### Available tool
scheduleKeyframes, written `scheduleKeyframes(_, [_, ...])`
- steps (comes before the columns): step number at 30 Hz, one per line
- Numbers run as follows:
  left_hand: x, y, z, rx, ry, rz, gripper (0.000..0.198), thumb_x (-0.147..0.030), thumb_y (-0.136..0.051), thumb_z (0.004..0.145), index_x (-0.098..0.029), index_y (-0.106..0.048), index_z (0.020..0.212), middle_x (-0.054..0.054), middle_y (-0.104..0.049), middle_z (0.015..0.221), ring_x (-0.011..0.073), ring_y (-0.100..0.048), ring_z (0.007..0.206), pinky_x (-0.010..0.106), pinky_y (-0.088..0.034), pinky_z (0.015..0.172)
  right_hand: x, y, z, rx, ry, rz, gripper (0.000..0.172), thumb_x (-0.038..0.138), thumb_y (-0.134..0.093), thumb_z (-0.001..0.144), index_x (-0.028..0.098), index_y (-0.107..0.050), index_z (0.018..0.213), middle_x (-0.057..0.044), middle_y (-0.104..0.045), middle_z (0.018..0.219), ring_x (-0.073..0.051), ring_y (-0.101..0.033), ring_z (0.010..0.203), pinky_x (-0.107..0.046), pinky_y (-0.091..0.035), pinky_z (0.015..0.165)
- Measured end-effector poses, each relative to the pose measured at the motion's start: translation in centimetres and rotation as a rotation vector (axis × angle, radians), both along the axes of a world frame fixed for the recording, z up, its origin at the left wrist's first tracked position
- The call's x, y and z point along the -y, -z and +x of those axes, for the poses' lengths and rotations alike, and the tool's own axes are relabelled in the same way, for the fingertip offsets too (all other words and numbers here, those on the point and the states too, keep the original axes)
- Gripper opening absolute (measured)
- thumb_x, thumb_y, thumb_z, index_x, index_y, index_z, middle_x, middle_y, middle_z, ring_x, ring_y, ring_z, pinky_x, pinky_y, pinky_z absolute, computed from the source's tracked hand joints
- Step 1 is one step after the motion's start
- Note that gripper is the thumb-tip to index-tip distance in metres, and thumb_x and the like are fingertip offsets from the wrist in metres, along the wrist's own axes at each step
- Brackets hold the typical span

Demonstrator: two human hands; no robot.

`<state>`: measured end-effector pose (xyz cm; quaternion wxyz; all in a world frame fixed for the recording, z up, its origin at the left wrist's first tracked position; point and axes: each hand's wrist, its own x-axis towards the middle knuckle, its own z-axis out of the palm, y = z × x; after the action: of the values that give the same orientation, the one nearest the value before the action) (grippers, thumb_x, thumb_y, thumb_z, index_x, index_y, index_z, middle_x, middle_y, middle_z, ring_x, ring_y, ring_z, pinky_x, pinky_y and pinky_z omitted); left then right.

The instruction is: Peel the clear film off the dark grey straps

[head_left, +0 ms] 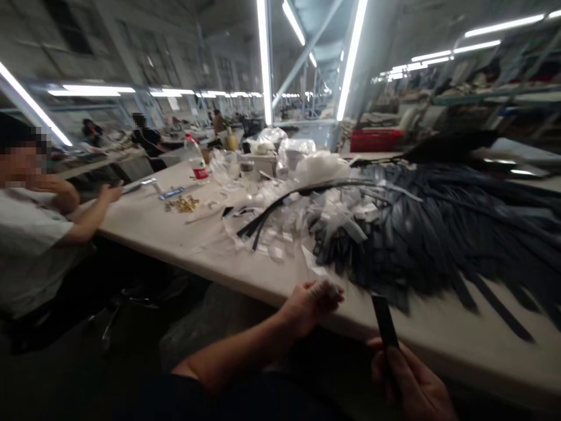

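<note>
My right hand (414, 380) grips a flat black strap (384, 318), whose squared end points up and away from me at the table edge. Curled at the table's front edge, my left hand (309, 307) has something whitish at its fingers; blur hides whether it is held or wrapped round them. Beyond both hands lies a large heap of dark straps (421, 234), several hanging toward the front edge. Crumpled white paper or film scraps (337, 213) lie on and beside the heap's left end.
The pale table (175, 237) runs across the view. Brass-coloured small parts (186, 204), a blue-labelled item (171, 193) and a red-capped bottle (197, 158) are on its left. A person (35, 234) sits at the left edge. Clear plastic bags (225, 166) and a red crate (376, 140) stand farther back.
</note>
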<state>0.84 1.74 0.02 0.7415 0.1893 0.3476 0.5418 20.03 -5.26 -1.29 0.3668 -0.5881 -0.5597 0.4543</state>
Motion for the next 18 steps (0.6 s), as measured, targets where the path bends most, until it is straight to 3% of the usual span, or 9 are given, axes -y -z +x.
scheduleKeyframes(3, [-0.8, 0.1, -0.4, 0.033, 0.018, -0.031, 0.052, -0.049, -0.092, 0.049, -0.013, -0.072, 0.08, 0.008, -0.075, 0.088, 0.0161, -0.069, 0.075, 0.024, -0.051, 0.069, 1.7, -0.7, 0.4, -0.041, -0.029, 0.006, 0.052, 0.069, -0.049, 0.089, 0.02, -0.067, 0.085, 0.001, -0.055, 0.061, -0.014, -0.048, 0.049, -0.025, -0.041, 0.046])
scheduleKeyframes(6, [-0.6, 0.5, -0.1, 0.028, 0.051, -0.043, 0.049, -0.048, -0.091, 0.053, -0.013, -0.072, 0.08, 0.008, -0.075, 0.087, 0.0163, -0.069, 0.075, 0.025, -0.052, 0.07, 2.5, -1.2, 0.1, 0.037, -0.111, 0.049, 0.046, 0.059, -0.046, 0.095, 0.02, -0.064, 0.079, 0.001, -0.052, 0.061, -0.014, -0.048, 0.051, -0.024, -0.04, 0.046])
scheduleKeyframes(13, [0.2, 0.7, 0.5, -0.036, 0.099, 0.027, 0.044, -0.047, -0.089, 0.059, -0.013, -0.073, 0.081, 0.007, -0.075, 0.087, 0.0151, -0.069, 0.078, 0.025, -0.052, 0.075, 1.7, -0.8, -0.2, 0.222, -0.199, 0.206, 0.043, 0.05, -0.039, 0.101, 0.021, -0.059, 0.077, 0.001, -0.054, 0.061, -0.015, -0.052, 0.054, -0.024, -0.04, 0.05])
scheduleKeyframes(18, [0.2, 0.7, 0.5, -0.05, 0.102, 0.026, 0.042, -0.046, -0.089, 0.059, -0.013, -0.074, 0.08, 0.007, -0.075, 0.087, 0.0145, -0.068, 0.078, 0.024, -0.051, 0.075, 1.2, -0.6, -0.6, 0.378, -0.186, 0.258, 0.042, 0.047, -0.038, 0.1, 0.021, -0.057, 0.073, 0.0, -0.056, 0.061, -0.016, -0.053, 0.057, -0.027, -0.037, 0.055])
